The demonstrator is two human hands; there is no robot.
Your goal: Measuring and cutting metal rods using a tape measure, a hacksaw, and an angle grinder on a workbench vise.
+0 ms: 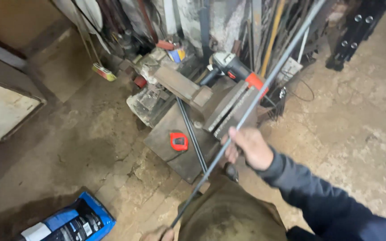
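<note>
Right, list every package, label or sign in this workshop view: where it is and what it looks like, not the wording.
Blue and black plastic bag with a white label patch: lying on the concrete floor at bottom left, crumpled and flat.
Small blue and yellow container: among the clutter at the wall, top centre; too small to tell more.
Pale rectangular tag or card: by the leaning rods, right of the grinder; details unclear.
No screens in view.
</note>
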